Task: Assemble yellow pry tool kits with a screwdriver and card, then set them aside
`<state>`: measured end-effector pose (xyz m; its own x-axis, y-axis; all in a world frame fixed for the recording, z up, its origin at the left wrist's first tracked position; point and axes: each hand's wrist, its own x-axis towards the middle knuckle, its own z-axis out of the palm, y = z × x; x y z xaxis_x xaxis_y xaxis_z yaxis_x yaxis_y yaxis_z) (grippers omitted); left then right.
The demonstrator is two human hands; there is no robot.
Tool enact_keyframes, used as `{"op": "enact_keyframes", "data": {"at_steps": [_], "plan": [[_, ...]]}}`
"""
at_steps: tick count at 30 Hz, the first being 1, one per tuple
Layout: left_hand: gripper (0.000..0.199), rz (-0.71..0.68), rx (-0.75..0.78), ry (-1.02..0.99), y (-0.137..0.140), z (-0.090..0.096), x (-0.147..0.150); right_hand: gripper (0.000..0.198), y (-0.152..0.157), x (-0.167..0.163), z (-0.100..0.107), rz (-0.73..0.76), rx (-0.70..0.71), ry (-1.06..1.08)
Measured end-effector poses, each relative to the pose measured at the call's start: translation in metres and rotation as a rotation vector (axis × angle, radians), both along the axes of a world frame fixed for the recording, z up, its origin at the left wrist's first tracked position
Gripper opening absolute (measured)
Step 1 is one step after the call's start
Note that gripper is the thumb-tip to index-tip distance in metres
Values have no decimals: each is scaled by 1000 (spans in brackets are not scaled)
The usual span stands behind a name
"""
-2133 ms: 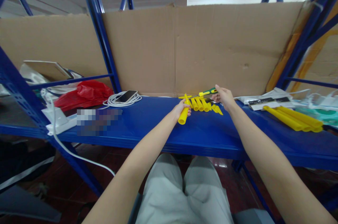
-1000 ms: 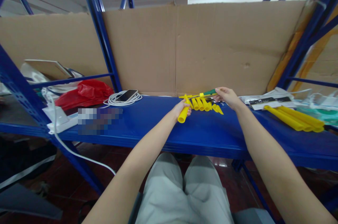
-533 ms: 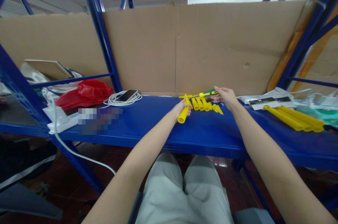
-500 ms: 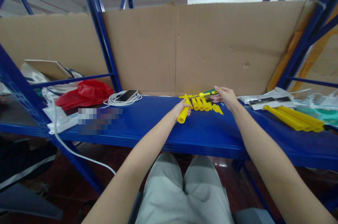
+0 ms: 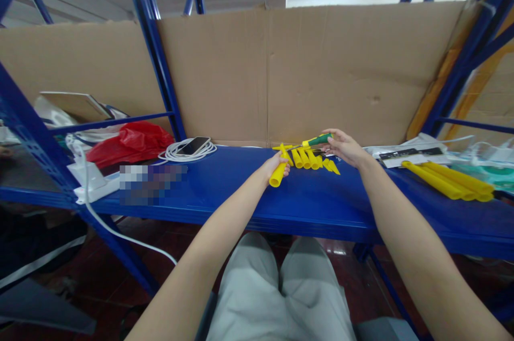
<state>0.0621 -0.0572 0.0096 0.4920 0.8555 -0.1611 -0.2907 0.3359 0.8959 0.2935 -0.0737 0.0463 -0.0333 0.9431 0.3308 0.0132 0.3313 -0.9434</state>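
Note:
My left hand [image 5: 276, 166] is wrapped round a yellow tube [image 5: 277, 176], its open end tilted toward me. In my right hand [image 5: 342, 147] is a screwdriver [image 5: 320, 140] with a green and yellow handle, held by the fingers at the handle's end. Its metal shaft points left and meets the upper part of the tube; whether the tip is inside a hole there I cannot tell. Just behind and right of the tube, several short yellow tubes [image 5: 305, 159] lie in a row, with small pointed yellow pieces [image 5: 333, 167] at their right end.
Everything lies on a blue shelf [image 5: 233, 191] backed by a cardboard panel [image 5: 217, 78]. On the left are a phone [image 5: 195, 145] on a coiled white cable [image 5: 168, 156], a red plastic bag [image 5: 132, 142] and a white power strip [image 5: 100, 186]. Long yellow tubes [image 5: 450, 183] lie at right.
My right fingers have shifted along the screwdriver toward the end of its handle and loosened, showing more of the green. The left hand and tube have hardly moved.

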Motion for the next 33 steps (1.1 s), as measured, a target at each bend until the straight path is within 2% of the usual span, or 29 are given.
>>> {"op": "enact_keyframes", "data": {"at_steps": [5, 9, 13, 17, 21, 29, 33], "plan": [[55, -11, -16, -16, 2, -1, -1, 20, 1, 3, -1, -6, 28, -23], [59, -16, -8, -9, 2, -2, -1, 11, 5, 1, -3, -139, 15, -71], [60, -17, -1, 6, 1, -1, 0, 30, 6, -4, -3, -257, -15, -125], [61, -4, -6, 40, -2, 1, 1, 33, 6, -9, -1, -315, -6, -116], [59, 2, -16, 39, -2, 1, 2, 31, 7, -9, 0, -300, 42, -60], [60, -11, -30, -1, 0, -2, 3, 35, 5, -9, 1, -259, 6, 14], [61, -6, -29, -7, 1, -2, 2, 23, 5, -5, 2, -168, -4, 58]]}}
